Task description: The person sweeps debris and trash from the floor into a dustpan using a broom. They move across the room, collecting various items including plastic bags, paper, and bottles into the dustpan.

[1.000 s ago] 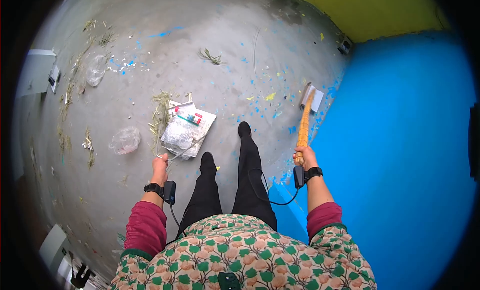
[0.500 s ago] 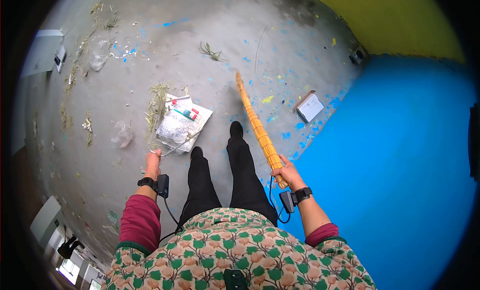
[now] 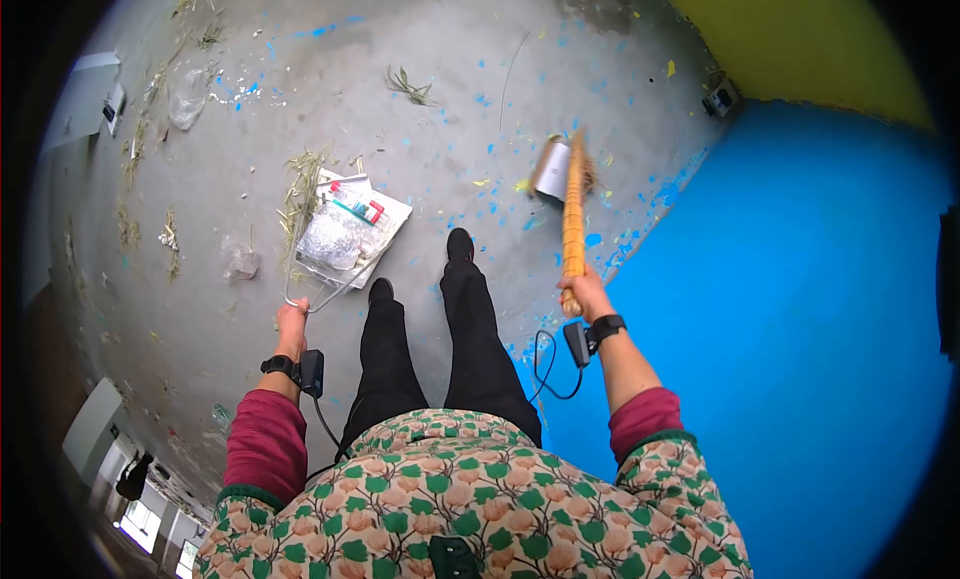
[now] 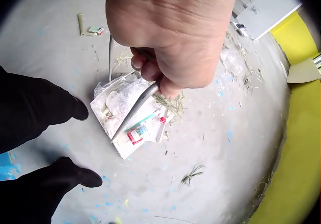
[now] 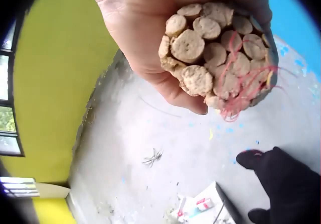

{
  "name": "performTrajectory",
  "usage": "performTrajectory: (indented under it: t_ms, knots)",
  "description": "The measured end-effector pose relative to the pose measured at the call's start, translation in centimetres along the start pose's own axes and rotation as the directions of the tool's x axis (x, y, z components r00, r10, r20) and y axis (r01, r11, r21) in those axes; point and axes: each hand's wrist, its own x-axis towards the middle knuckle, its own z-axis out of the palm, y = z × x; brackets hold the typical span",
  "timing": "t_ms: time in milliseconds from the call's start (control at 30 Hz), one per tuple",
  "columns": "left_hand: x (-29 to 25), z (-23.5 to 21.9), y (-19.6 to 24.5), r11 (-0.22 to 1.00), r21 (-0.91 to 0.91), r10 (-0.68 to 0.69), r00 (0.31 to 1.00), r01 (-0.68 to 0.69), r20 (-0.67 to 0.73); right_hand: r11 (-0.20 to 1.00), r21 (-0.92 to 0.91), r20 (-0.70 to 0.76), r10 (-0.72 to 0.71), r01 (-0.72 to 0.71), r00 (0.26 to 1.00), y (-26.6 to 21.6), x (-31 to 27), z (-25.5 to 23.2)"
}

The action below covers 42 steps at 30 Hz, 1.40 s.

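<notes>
Right hand [image 3: 588, 293] clasps the long yellow straw broom [image 3: 573, 234], aimed forward at the white cardboard box [image 3: 552, 171]; left hand [image 3: 291, 326], farther from that box, grips a grey metal handle [image 4: 136, 108].

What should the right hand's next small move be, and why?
Probably sweep the broom left, nudging the box toward the dustpan: the bristles appear at the box's right side, the dustpan lies to the box's left, and the left hand holds the dustpan's metal handle.
</notes>
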Motion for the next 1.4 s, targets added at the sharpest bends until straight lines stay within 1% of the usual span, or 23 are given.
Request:
performTrajectory:
  t_ms: [67, 167, 233, 333, 400, 467, 533, 567, 667, 700, 733, 800, 867, 900, 967, 1033, 1100, 1200, 1267, 1300, 1333, 1367, 1400]
  knots:
    - [-0.2, -0.2, -0.1, 1.000, 0.021, -0.007, 0.999, 0.007, -0.036, 0.995, 0.004, 0.131, 0.100, -0.101, 0.986, -1.2, -3.5, 1.4]
    - [-0.1, 0.3, 0.7, 0.998, 0.062, -0.004, 0.997, 0.009, -0.082, 0.992, 0.017, 0.249, 0.120, -0.128, 0.961, -3.1, -6.0, 1.1]
    - [-0.2, 0.2, 1.5, 0.998, 0.049, -0.029, 0.999, 0.031, -0.042, 1.000, -0.023, 0.169, 0.022, -0.019, 0.985, -4.6, -6.7, 1.2]
    - [-0.1, 0.3, 0.2, 0.998, -0.035, -0.054, 0.998, 0.053, -0.040, 0.982, -0.179, 0.108, -0.044, 0.063, 0.993, -7.2, -3.1, 1.4]
    - [-0.4, 0.4, 0.4, 0.996, -0.080, -0.052, 0.997, 0.047, -0.060, 0.959, -0.267, 0.106, -0.072, 0.098, 0.992, -9.8, -0.5, 3.4]
    - [-0.9, 0.3, 0.9, 0.990, -0.065, -0.128, 0.989, 0.124, -0.069, 0.899, -0.410, 0.091, -0.130, 0.156, 0.987, -11.3, 1.4, 6.4]
    - [-0.7, 0.2, 0.7, 0.985, -0.098, -0.150, 0.984, 0.140, -0.095, 0.757, -0.631, 0.083, -0.153, 0.171, 0.985, -12.2, 1.7, 11.0]
    - [-0.5, 0.0, 0.8, 0.985, -0.100, -0.147, 0.986, 0.138, -0.083, 0.635, -0.733, 0.124, -0.230, 0.245, 0.965, -10.1, 4.1, 12.5]
    - [0.9, -0.7, 0.0, 0.980, -0.126, -0.166, 0.983, 0.156, -0.072, 0.366, -0.878, 0.269, -0.157, 0.309, 0.950, -7.9, 0.2, 18.3]
    - [1.4, -1.1, -0.5, 0.972, -0.142, -0.198, 0.977, 0.185, -0.077, 0.277, -0.905, 0.317, -0.067, 0.323, 0.946, -7.2, -1.1, 19.8]
    - [1.5, -1.1, -0.6, 0.970, -0.160, -0.199, 0.977, 0.185, -0.072, 0.268, -0.891, 0.381, -0.001, 0.367, 0.925, -6.5, -2.1, 20.2]
    - [2.5, -1.1, -0.5, 0.934, -0.289, -0.244, 0.965, 0.208, -0.094, 0.456, -0.839, 0.422, 0.202, 0.296, 0.884, -6.8, -4.5, 20.4]
    - [3.4, -2.1, -1.1, 0.916, -0.334, -0.248, 0.968, 0.221, -0.041, 0.293, -0.858, 0.455, 0.052, 0.422, 0.889, -7.1, -6.3, 18.2]
    - [3.3, -2.0, -1.0, 0.901, -0.364, -0.254, 0.967, 0.238, 0.004, 0.290, -0.863, 0.442, 0.040, 0.413, 0.896, -6.8, -6.6, 16.5]
    - [3.1, -1.3, 0.2, 0.863, -0.446, -0.254, 0.967, 0.236, 0.020, 0.466, -0.838, 0.318, -0.006, 0.284, 0.948, -7.4, -6.4, 13.2]
    - [3.0, -0.7, 0.5, 0.830, -0.503, -0.253, 0.966, 0.242, 0.048, 0.677, -0.733, 0.162, 0.084, 0.063, 0.983, -10.1, -7.1, 10.4]
    - [2.5, 0.4, 1.4, 0.813, -0.533, -0.242, 0.969, 0.234, 0.056, 0.786, -0.605, 0.129, -0.060, 0.127, 0.990, -12.4, -6.6, 8.2]
    - [3.0, 1.3, 2.6, 0.798, -0.560, -0.218, 0.973, 0.224, 0.080, 0.873, -0.474, 0.045, -0.109, 0.117, 0.993, -16.1, -2.2, 7.0]
    - [3.6, 2.2, 3.1, 0.800, -0.557, -0.203, 0.974, 0.223, 0.098, 0.859, -0.508, -0.011, -0.079, 0.062, 0.997, -18.7, 1.5, 7.5]
    - [4.0, 2.9, 3.6, 0.823, -0.527, -0.183, 0.977, 0.212, 0.106, 0.791, -0.612, -0.068, -0.056, 0.002, 0.996, -19.8, 2.7, 8.6]
    - [4.5, 3.5, 4.1, 0.845, -0.495, -0.165, 0.980, 0.200, 0.113, 0.684, -0.729, -0.065, -0.014, -0.038, 0.998, -20.2, 4.2, 9.8]
    - [4.7, 3.9, 4.8, 0.847, -0.492, -0.167, 0.979, 0.203, 0.117, 0.494, -0.869, -0.057, -0.089, -0.005, 0.994, -19.4, 5.3, 11.4]
    - [4.7, 3.6, 5.8, 0.875, -0.451, -0.140, 0.983, 0.177, 0.116, 0.416, -0.907, 0.017, -0.114, 0.063, 0.993, -18.8, 3.3, 13.5]
